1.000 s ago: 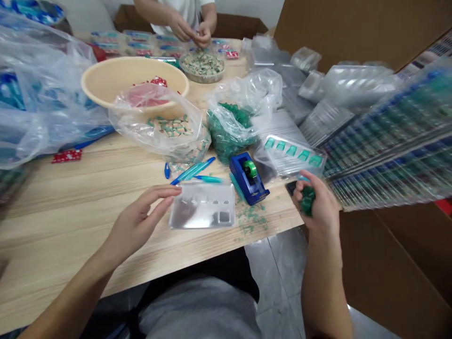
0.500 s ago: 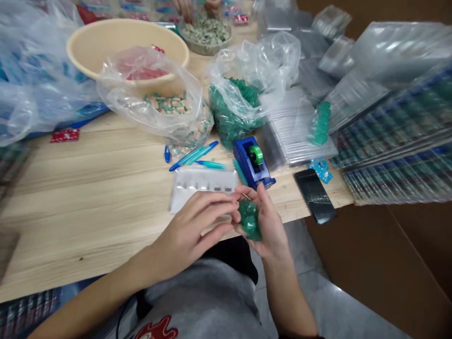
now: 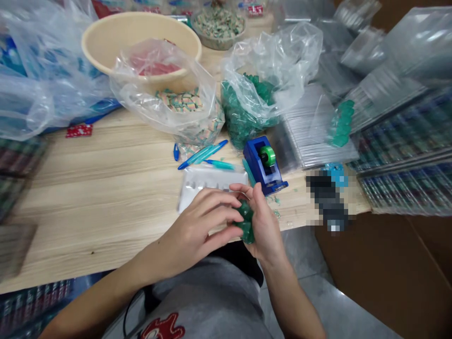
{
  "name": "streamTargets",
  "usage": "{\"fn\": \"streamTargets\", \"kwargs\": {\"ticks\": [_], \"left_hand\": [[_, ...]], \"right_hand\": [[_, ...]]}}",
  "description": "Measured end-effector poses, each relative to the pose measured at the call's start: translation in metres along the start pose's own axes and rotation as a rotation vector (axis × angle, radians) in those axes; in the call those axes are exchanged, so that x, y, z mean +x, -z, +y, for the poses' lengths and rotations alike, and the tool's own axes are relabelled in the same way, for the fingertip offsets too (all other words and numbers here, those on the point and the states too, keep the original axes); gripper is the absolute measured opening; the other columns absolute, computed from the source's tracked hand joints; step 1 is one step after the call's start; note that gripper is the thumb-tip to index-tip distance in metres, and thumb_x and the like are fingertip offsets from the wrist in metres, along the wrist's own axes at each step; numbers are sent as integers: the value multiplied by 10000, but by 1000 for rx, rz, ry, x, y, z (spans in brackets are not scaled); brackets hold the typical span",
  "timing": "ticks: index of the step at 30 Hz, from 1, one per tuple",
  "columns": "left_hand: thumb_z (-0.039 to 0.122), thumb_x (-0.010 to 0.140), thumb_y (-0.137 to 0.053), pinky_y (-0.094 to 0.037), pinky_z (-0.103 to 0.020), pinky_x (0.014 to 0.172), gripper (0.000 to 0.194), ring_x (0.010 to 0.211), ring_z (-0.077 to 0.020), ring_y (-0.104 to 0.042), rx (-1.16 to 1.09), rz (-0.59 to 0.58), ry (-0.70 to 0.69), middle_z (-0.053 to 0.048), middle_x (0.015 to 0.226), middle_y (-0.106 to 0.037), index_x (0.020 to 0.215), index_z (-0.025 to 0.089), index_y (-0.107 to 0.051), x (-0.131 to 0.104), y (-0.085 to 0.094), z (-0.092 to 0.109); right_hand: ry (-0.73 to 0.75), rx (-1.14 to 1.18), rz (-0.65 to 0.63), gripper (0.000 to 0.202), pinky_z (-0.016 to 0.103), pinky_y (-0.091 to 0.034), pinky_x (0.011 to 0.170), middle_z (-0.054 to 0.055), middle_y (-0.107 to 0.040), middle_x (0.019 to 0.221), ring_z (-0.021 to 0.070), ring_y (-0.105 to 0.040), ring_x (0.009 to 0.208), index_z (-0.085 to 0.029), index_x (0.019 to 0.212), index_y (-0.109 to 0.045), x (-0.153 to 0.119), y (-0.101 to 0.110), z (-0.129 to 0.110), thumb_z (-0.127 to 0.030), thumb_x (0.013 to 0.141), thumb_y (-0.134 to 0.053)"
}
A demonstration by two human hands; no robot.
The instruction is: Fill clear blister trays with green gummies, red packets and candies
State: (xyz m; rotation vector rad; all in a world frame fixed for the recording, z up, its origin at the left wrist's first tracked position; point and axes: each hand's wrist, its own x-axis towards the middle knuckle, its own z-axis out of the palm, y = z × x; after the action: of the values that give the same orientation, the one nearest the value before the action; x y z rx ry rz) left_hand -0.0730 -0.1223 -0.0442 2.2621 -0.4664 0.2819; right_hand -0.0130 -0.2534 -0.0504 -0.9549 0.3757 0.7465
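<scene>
Green translucent plastic pieces (image 3: 247,226) sit in my right hand (image 3: 266,230), which is curled around them over the table's front edge. My left hand (image 3: 208,221) reaches in from the left with bent fingers, its fingertips against the same pieces. The palm and fingers hide part of them, so their exact kind is unclear. Just beyond my hands lies a clear plastic tray (image 3: 201,179) with small moulded hollows, partly covered by my left hand. A blue tape dispenser (image 3: 263,165) with green tape stands beyond my right hand.
Behind are teal pens (image 3: 203,154), a bag of striped erasers or similar pieces (image 3: 185,101), a bag of green pieces (image 3: 243,113) and a cream basin (image 3: 92,47). Stacked clear trays (image 3: 318,136), a pixelated dark object (image 3: 328,200) and filled packs (image 3: 406,183) are at right.
The view has shifted, so the tabletop things appear farther right. My left fingertips have closed in on the green pieces. A co-worker's hands at the far bowl have mostly left view.
</scene>
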Motion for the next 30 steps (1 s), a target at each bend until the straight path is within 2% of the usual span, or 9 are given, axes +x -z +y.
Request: {"fn": "streamTargets", "kwargs": {"ticks": [4,8,10,13,16,21,24,27,30], "left_hand": [[215,923,-630,-438,-309,926,119,1010,-164,-593,-82,77,58,-34,1023,-677,1040,205,-607,-3,0,-4],[297,913,-649,-499,-243,776,113,874,-140,-647,-383,270,285,-19,914,-684,991,215,-642,-6,5,-9],[346,892,-673,-499,-221,736,149,823,-129,-654,-454,303,362,-13,871,-689,948,208,-669,-7,7,-12],[384,872,-690,-500,-216,728,178,806,-125,-647,-436,324,331,-8,837,-688,911,210,-694,-9,9,-13],[383,896,-656,-519,-234,769,198,866,-135,-656,-339,335,252,-19,916,-706,1025,236,-680,-13,8,-11],[286,959,-573,-558,-254,775,215,910,-143,-683,-107,206,114,-39,993,-723,1160,241,-634,-17,14,-5],[266,983,-530,-571,-246,744,176,867,-136,-693,-65,228,133,-41,949,-729,1094,218,-657,-17,15,-5],[278,998,-500,-566,-212,692,188,793,-114,-686,-168,306,214,-27,870,-718,993,201,-671,-16,8,-5],[322,996,-503,-569,-198,672,226,754,-103,-684,-303,388,336,-15,818,-707,916,195,-672,-16,-1,-4]], "right_hand": [[85,-5,-18,479,151,-407,421,-26,-606,674,65,-520,521,-183,801,-688,5,-4,1,-634,656,-760],[109,-59,-187,343,126,-251,338,-41,-591,669,46,-453,452,-203,855,-661,0,-1,4,-524,763,-737],[135,-113,-265,246,127,-238,350,-63,-561,604,37,-398,420,-217,874,-643,-6,2,5,-438,808,-729],[168,-205,-300,195,134,-245,375,-86,-508,510,31,-332,401,-215,858,-623,-15,5,5,-381,828,-722],[121,-217,-302,208,144,-222,368,-82,-498,492,36,-317,395,-209,836,-612,-18,4,4,-384,815,-723],[70,-213,-280,196,158,-217,367,-77,-485,472,48,-327,395,-206,815,-611,-18,2,3,-381,819,-699],[110,-246,-252,196,161,-219,371,-83,-469,464,44,-309,392,-206,782,-595,-18,1,5,-370,817,-697],[167,-294,-248,176,165,-233,377,-78,-481,488,47,-323,403,-212,764,-584,-18,1,10,-345,832,-676],[281,-437,-178,125,176,-289,408,-62,-503,539,61,-388,451,-215,778,-612,-17,1,16,-307,844,-664]]}}
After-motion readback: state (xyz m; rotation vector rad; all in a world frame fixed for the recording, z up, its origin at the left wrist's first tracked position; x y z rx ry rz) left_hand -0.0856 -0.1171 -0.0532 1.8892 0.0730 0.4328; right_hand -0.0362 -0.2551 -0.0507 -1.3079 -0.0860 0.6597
